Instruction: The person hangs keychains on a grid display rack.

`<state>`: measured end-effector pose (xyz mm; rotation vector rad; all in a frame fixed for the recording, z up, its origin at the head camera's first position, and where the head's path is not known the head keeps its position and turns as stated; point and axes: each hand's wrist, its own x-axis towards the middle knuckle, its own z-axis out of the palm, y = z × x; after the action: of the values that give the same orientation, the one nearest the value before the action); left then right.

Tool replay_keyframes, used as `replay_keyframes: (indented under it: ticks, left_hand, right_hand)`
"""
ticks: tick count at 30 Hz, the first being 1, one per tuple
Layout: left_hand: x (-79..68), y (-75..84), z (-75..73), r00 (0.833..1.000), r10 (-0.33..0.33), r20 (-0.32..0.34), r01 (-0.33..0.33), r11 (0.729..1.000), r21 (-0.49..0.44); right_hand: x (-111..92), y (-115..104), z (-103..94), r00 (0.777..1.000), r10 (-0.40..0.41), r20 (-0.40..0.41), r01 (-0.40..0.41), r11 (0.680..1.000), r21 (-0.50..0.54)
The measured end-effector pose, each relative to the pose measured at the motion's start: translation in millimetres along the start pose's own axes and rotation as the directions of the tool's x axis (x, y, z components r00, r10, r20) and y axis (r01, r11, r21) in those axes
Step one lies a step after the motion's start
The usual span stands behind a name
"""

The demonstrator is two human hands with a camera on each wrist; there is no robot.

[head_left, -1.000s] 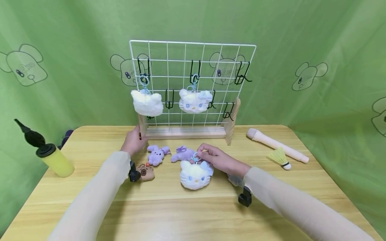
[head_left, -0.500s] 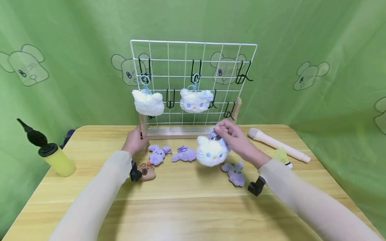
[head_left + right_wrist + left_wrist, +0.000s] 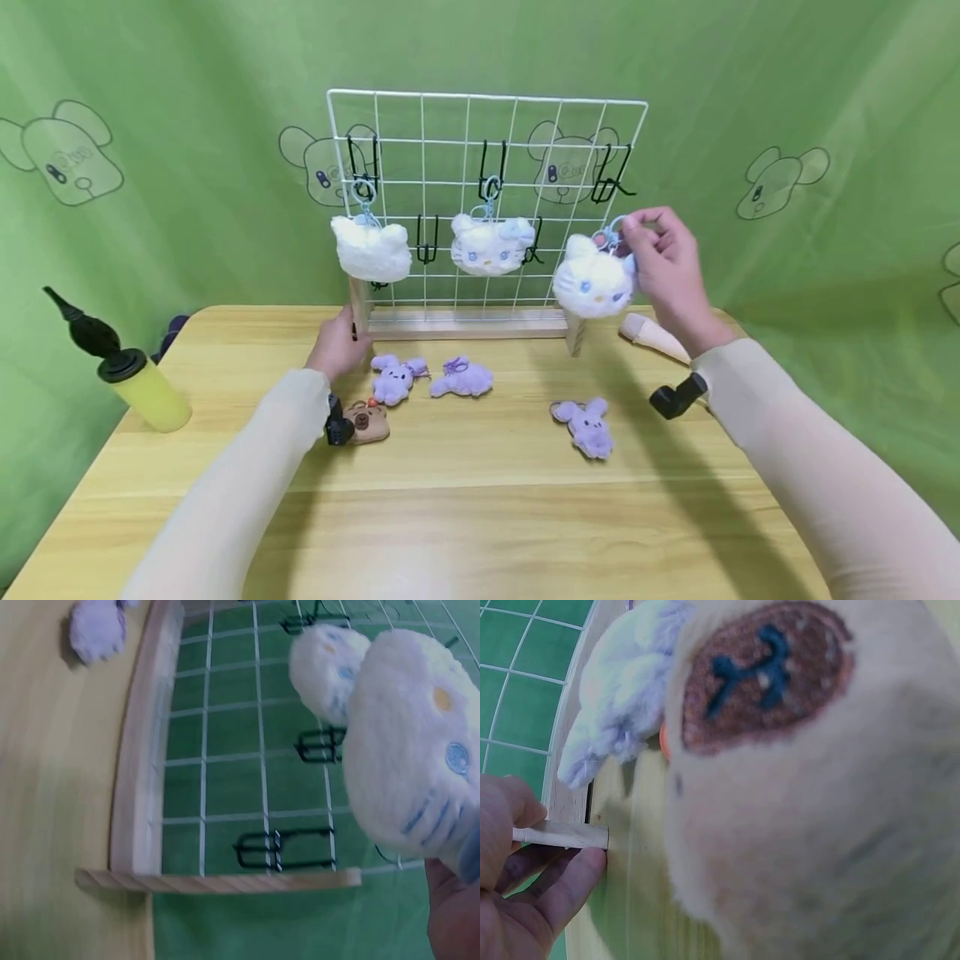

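A white plush cat-head keychain [image 3: 592,279] hangs from my right hand [image 3: 671,262], whose thumb and fingers pinch its light-blue ring. It is raised in front of the right part of the white wire grid rack [image 3: 450,287], below the upper right black hook [image 3: 606,190]. At the rack's left foot, my left hand [image 3: 337,343] grips the wooden side piece [image 3: 562,835] between thumb and fingers. Two similar plush cat heads hang on the rack: one at the left [image 3: 371,250] with its back showing, one in the middle [image 3: 491,247] facing forward.
Purple plush keychains [image 3: 461,379] and a brown bear plush [image 3: 367,422] lie on the wooden table [image 3: 465,525]. A yellow bottle with black top [image 3: 150,396] stands at the left. Behind my right wrist lies a pale microphone [image 3: 651,335]. Green cloth [image 3: 480,50] hangs behind.
My right hand has lifted the plush cat-head keychain from low over the table, up and rightward to the rack's right side. My left hand has stayed at the rack's foot.
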<state>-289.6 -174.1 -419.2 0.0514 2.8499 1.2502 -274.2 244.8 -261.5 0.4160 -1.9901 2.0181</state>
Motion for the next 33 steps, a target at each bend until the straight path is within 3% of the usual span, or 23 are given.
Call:
replay_keyframes:
  ticks: [7, 15, 22, 27, 33]
  left_hand:
    - [2.5, -1.9, -0.5, 1.0, 0.004, -0.011, -0.004, 1.0, 0.005]
    - [4.1, 1.9, 2.5, 1.0, -0.015, 0.003, 0.015, 1.0, -0.023]
    - [-0.2, 1.0, 5.9, 1.0, -0.008, 0.001, 0.008, 1.0, -0.024]
    - [-1.7, -0.6, 4.3, 1.0, -0.009, 0.0, 0.009, 1.0, -0.022]
    - [-2.9, 1.2, 0.9, 1.0, -0.005, 0.004, 0.005, 1.0, -0.019]
  right_hand:
    - [13.9, -14.1, -9.4, 0.996, -0.066, -0.055, 0.068, 0.997, 0.048]
    - [26.6, -23.4, -17.5, 0.999, -0.025, -0.024, 0.026, 1.0, 0.014]
    - [37.7, -16.2, -16.5, 0.998, 0.045, -0.035, -0.049, 0.992, -0.12]
    - [45.2, -11.3, -10.8, 0.997, 0.059, -0.044, -0.07, 0.955, -0.288]
    - [50.0, -9.5, -6.9, 0.997, 0.071, -0.035, -0.079, 0.95, -0.303]
